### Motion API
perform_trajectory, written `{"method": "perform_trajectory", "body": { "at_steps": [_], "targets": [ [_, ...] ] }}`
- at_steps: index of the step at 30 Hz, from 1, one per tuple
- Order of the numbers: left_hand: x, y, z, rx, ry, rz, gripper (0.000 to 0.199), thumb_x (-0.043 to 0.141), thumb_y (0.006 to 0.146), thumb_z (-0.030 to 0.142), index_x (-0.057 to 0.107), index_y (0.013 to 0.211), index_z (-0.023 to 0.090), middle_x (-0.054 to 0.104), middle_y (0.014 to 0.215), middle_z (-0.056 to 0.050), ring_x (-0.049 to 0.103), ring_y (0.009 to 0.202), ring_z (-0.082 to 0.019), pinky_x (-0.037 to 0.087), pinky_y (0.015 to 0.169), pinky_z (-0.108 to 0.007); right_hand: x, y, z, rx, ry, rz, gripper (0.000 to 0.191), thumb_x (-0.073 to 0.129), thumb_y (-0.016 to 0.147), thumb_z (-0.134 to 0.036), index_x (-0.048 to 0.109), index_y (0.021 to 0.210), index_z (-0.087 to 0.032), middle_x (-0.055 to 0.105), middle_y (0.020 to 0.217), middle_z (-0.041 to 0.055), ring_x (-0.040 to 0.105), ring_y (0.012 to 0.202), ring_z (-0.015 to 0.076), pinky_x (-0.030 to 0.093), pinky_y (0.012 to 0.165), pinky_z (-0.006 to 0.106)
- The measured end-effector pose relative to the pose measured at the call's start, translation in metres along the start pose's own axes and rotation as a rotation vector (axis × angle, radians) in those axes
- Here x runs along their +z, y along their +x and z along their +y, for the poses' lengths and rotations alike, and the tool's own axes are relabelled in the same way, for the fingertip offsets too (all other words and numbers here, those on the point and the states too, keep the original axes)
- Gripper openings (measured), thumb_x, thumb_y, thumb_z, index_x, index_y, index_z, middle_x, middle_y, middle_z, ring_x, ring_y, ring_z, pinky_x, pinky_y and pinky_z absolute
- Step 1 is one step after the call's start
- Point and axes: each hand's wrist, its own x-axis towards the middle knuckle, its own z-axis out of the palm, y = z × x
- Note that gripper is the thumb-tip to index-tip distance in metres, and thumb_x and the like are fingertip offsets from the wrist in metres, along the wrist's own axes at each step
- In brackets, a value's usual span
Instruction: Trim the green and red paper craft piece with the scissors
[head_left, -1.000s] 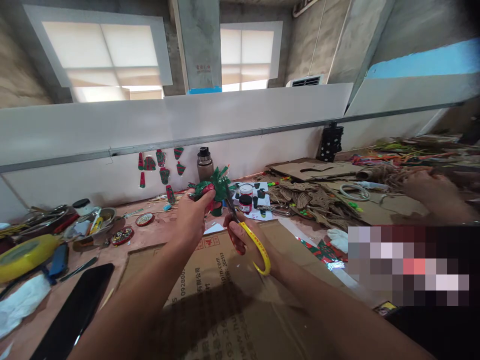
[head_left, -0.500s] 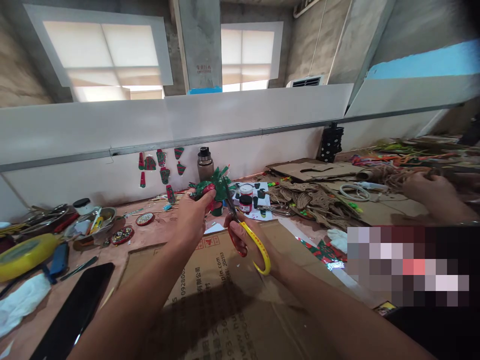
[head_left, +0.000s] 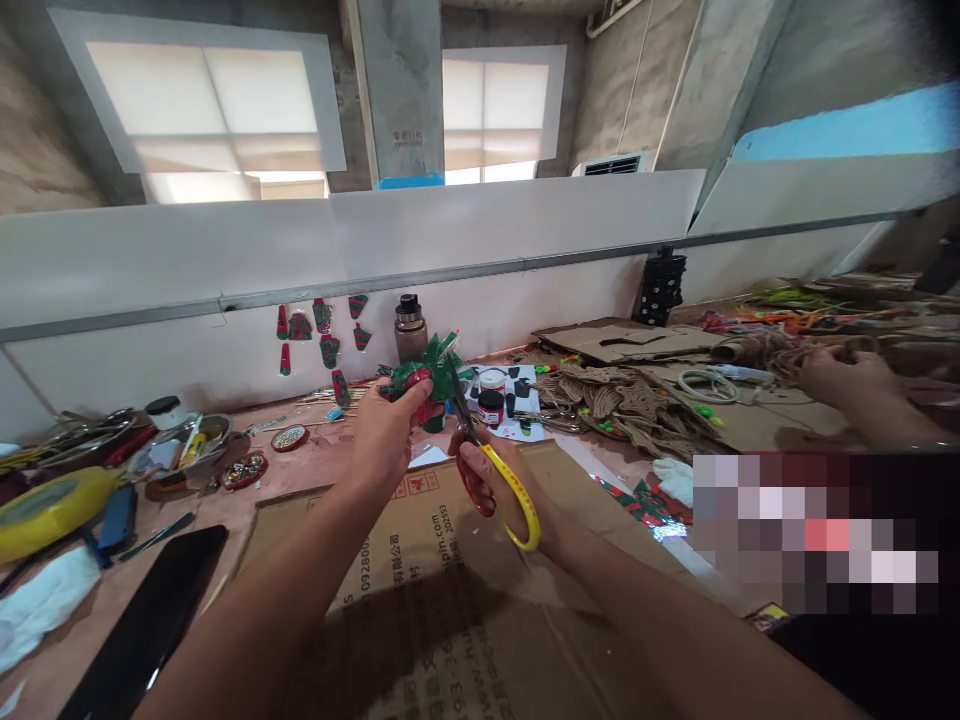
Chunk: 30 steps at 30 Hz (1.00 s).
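My left hand (head_left: 388, 425) is closed round a green and red shiny piece (head_left: 433, 372), with the thumb pressed on its red part. Scissors (head_left: 511, 495) with one yellow and one red handle loop are gripped in my right hand (head_left: 491, 470). Their dark blades point up and reach the right side of the green part. Both hands are above a flat brown cardboard sheet (head_left: 420, 610) with printed writing. Whether the blade tips are apart is too small to tell.
Behind the hands stand a bottle (head_left: 410, 330) and small jars (head_left: 491, 405). A black phone (head_left: 150, 620) and yellow tape roll (head_left: 56, 513) lie left. At right are brown cords (head_left: 622, 390), a white cable (head_left: 709, 386) and another person's hand (head_left: 851, 380).
My hands and the scissors have hardly moved. A small light scrap now shows over the cardboard below the scissors. The other person's hand has shifted slightly left.
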Motion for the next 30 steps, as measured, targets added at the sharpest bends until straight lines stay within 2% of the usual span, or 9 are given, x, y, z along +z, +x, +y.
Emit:
{"method": "perform_trajectory", "body": {
  "at_steps": [13, 18, 23, 27, 30],
  "targets": [
    [0.0, 0.001, 0.002, -0.011, -0.003, 0.002, 0.052, 0.093, 0.043, 0.024, 0.06, 0.081, 0.016, 0.071, 0.077, 0.001, 0.065, 0.066, -0.013, 0.057, 0.063, -0.027, 0.001, -0.001, -0.009, 0.016, -0.064, 0.028, 0.053, 0.056, 0.087, -0.075, 0.044, 0.084, -0.023, 0.037, 0.056, -0.0104, 0.032, 0.043, 0.0076, 0.029, 0.04, 0.022],
    [-0.003, 0.004, 0.004, -0.024, -0.018, -0.026, 0.047, 0.092, 0.048, 0.027, 0.06, 0.081, 0.017, 0.07, 0.076, 0.001, 0.065, 0.065, -0.013, 0.056, 0.061, -0.027, 0.001, -0.001, -0.011, 0.005, -0.079, 0.037, 0.048, 0.057, 0.088, -0.069, 0.046, 0.082, -0.023, 0.038, 0.056, -0.0092, 0.031, 0.043, 0.0078, 0.028, 0.04, 0.022],
    [-0.007, 0.007, 0.009, 0.011, 0.006, 0.013, 0.042, 0.091, 0.05, 0.03, 0.062, 0.078, 0.018, 0.069, 0.073, 0.002, 0.062, 0.059, -0.012, 0.051, 0.054, -0.024, 0.001, 0.0, -0.006, 0.052, -0.008, 0.042, 0.037, 0.063, 0.088, -0.058, 0.05, 0.085, -0.023, 0.038, 0.058, -0.0093, 0.026, 0.043, 0.0073, 0.026, 0.039, 0.022],
    [-0.008, 0.006, 0.008, -0.012, 0.078, -0.025, 0.046, 0.094, 0.044, 0.033, 0.062, 0.073, 0.018, 0.065, 0.069, 0.003, 0.061, 0.058, -0.012, 0.048, 0.052, -0.024, -0.001, -0.001, -0.001, -0.006, 0.018, 0.123, 0.034, 0.064, 0.089, -0.054, 0.051, 0.086, -0.022, 0.043, 0.06, -0.0075, 0.033, 0.047, 0.0087, 0.032, 0.042, 0.021],
    [-0.007, 0.005, 0.004, -0.023, 0.142, -0.046, 0.047, 0.095, 0.041, 0.033, 0.063, 0.071, 0.017, 0.063, 0.065, 0.003, 0.056, 0.055, -0.01, 0.038, 0.047, -0.022, -0.004, -0.002, 0.001, -0.053, -0.012, 0.19, 0.032, 0.065, 0.091, -0.052, 0.056, 0.089, -0.021, 0.051, 0.064, -0.0046, 0.042, 0.051, 0.0101, 0.038, 0.046, 0.022]
  ]
}}
